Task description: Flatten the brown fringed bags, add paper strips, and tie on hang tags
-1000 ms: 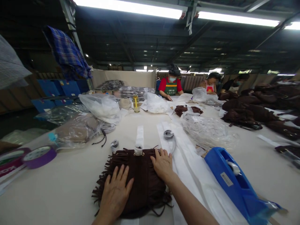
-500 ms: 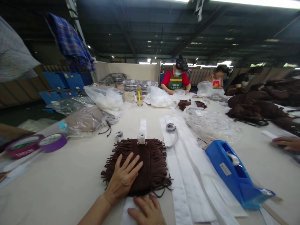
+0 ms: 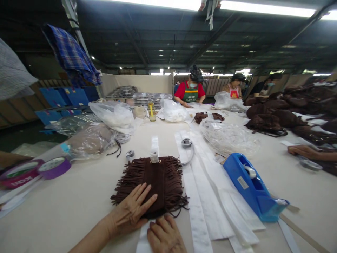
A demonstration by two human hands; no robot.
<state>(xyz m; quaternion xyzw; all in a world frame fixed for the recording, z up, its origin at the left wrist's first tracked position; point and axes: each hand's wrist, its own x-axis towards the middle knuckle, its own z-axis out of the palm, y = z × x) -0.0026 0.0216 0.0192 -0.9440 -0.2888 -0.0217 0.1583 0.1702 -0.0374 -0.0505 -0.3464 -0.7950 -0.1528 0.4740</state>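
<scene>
A dark brown fringed suede bag (image 3: pixel 158 179) lies flat on the cream table (image 3: pixel 79 196) in front of me. My left hand (image 3: pixel 131 211) presses flat on its near left part, fingers spread. My right hand (image 3: pixel 164 235) rests at the bag's near edge on a white paper strip (image 3: pixel 143 239) that sticks out from under it; whether it grips the strip I cannot tell. A white wrapped piece (image 3: pixel 154 151) sits at the bag's top edge.
Long white paper strips (image 3: pixel 207 196) lie to the right, then a blue tape dispenser (image 3: pixel 251 186). Purple tape rolls (image 3: pixel 54 167) sit at left, plastic bags (image 3: pixel 113 117) beyond. Another person's hand (image 3: pixel 302 151) rests at right near brown bags (image 3: pixel 273 119). Several workers sit at the far end.
My right hand left the bag's top right corner and came down to the near edge onto the white strip. The left hand stayed on the bag. Another person's hand appeared at right.
</scene>
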